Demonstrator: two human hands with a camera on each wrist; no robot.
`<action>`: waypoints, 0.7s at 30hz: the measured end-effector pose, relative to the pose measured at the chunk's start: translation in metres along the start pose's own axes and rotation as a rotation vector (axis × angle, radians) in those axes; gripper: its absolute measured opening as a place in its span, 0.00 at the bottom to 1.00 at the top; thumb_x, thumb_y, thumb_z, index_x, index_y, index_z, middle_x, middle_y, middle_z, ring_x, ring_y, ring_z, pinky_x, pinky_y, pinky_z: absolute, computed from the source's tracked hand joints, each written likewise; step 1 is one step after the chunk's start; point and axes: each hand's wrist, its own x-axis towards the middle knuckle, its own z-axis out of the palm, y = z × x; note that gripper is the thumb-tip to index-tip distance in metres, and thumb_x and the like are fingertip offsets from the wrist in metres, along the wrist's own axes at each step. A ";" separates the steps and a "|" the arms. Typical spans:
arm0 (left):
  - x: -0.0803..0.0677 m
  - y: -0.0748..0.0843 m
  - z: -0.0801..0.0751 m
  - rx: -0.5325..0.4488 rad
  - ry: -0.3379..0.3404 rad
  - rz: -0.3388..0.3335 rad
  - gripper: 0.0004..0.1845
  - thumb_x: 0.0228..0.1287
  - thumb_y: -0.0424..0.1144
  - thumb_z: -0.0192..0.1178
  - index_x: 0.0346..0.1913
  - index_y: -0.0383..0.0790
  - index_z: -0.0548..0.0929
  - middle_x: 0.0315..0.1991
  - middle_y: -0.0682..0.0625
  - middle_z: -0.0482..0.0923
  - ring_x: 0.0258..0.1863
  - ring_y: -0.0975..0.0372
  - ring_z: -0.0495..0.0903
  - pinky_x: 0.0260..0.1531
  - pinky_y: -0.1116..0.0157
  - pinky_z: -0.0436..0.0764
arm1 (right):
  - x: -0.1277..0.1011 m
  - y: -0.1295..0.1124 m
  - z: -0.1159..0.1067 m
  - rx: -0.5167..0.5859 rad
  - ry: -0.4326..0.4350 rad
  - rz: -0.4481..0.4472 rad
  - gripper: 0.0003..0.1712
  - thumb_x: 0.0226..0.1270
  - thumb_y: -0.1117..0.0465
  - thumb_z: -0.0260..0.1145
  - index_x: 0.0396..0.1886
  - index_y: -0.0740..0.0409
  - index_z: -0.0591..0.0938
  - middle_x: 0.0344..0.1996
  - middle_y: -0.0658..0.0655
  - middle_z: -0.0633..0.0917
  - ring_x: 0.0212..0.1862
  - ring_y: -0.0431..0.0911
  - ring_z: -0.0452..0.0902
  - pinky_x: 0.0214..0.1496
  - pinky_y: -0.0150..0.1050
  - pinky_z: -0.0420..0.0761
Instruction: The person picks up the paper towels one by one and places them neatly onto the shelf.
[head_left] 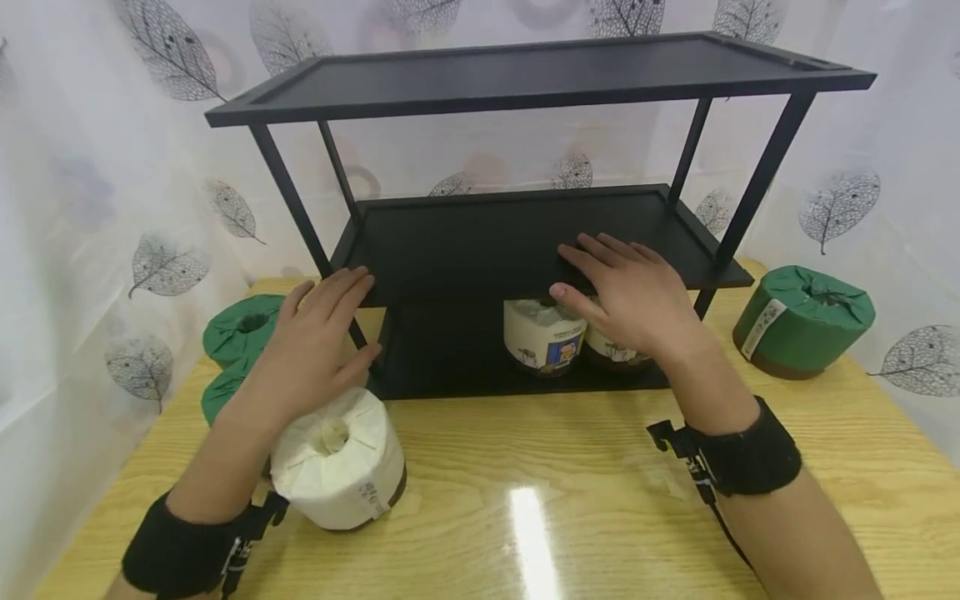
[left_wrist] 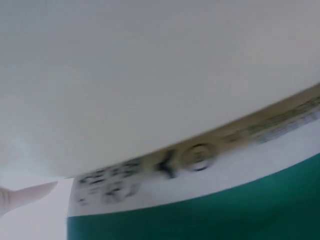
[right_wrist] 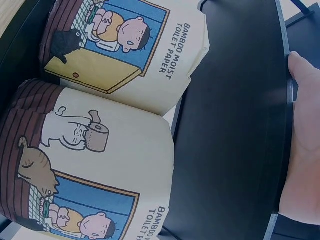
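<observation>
My left hand (head_left: pixel 315 346) reaches to the front left post of a black shelf rack (head_left: pixel 480 237), its fingers straight beside the middle shelf's corner. Below it on the table stands a white-wrapped toilet paper roll (head_left: pixel 337 458). In the left wrist view a pale surface and a green-wrapped roll (left_wrist: pixel 210 215) with a printed label fill the frame up close. My right hand (head_left: pixel 630 296) lies at the middle shelf's front edge, fingers extended over its surface. Under that shelf, two printed toilet paper rolls (right_wrist: pixel 105 150) stand side by side, one partly covered by this hand in the head view.
Two green-wrapped rolls (head_left: pixel 236 329) stand left of the rack, partly behind my left arm. Another green roll (head_left: pixel 806 321) stands to the right. The rack's top shelf (head_left: pixel 525 75) spans above my hands. A leaf-patterned curtain (head_left: pixel 465 162) hangs behind the wooden table (head_left: pixel 487 517).
</observation>
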 end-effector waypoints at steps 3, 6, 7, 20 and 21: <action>-0.001 0.003 -0.012 -0.007 -0.001 0.009 0.39 0.58 0.42 0.69 0.70 0.31 0.68 0.71 0.35 0.65 0.71 0.42 0.64 0.66 0.38 0.62 | 0.000 0.000 -0.001 0.004 -0.004 0.003 0.38 0.75 0.33 0.48 0.75 0.49 0.67 0.74 0.61 0.67 0.75 0.61 0.61 0.75 0.58 0.61; -0.003 0.008 -0.025 -0.017 -0.029 -0.005 0.37 0.60 0.43 0.69 0.70 0.33 0.70 0.69 0.36 0.69 0.68 0.42 0.68 0.64 0.39 0.67 | 0.000 -0.001 -0.001 0.005 -0.005 0.006 0.38 0.75 0.34 0.48 0.75 0.49 0.68 0.74 0.61 0.67 0.75 0.61 0.61 0.75 0.58 0.61; -0.004 0.010 -0.030 -0.025 -0.040 -0.012 0.36 0.61 0.43 0.68 0.70 0.34 0.70 0.68 0.36 0.70 0.66 0.42 0.70 0.63 0.39 0.69 | 0.000 -0.001 -0.001 0.006 -0.006 0.005 0.38 0.75 0.34 0.48 0.75 0.49 0.68 0.74 0.62 0.67 0.75 0.61 0.61 0.75 0.58 0.61; -0.013 0.041 -0.061 -0.032 0.073 0.069 0.26 0.74 0.57 0.52 0.50 0.35 0.84 0.35 0.48 0.87 0.32 0.55 0.83 0.33 0.55 0.83 | 0.000 -0.001 -0.001 0.013 -0.009 0.010 0.38 0.75 0.34 0.48 0.75 0.49 0.68 0.74 0.62 0.67 0.75 0.61 0.60 0.75 0.58 0.60; -0.014 0.043 -0.063 -0.042 0.010 0.046 0.24 0.72 0.55 0.56 0.52 0.37 0.83 0.33 0.50 0.86 0.30 0.58 0.83 0.31 0.57 0.83 | 0.000 -0.001 -0.001 0.015 -0.008 0.010 0.38 0.75 0.34 0.48 0.75 0.49 0.68 0.74 0.62 0.67 0.75 0.61 0.60 0.75 0.59 0.60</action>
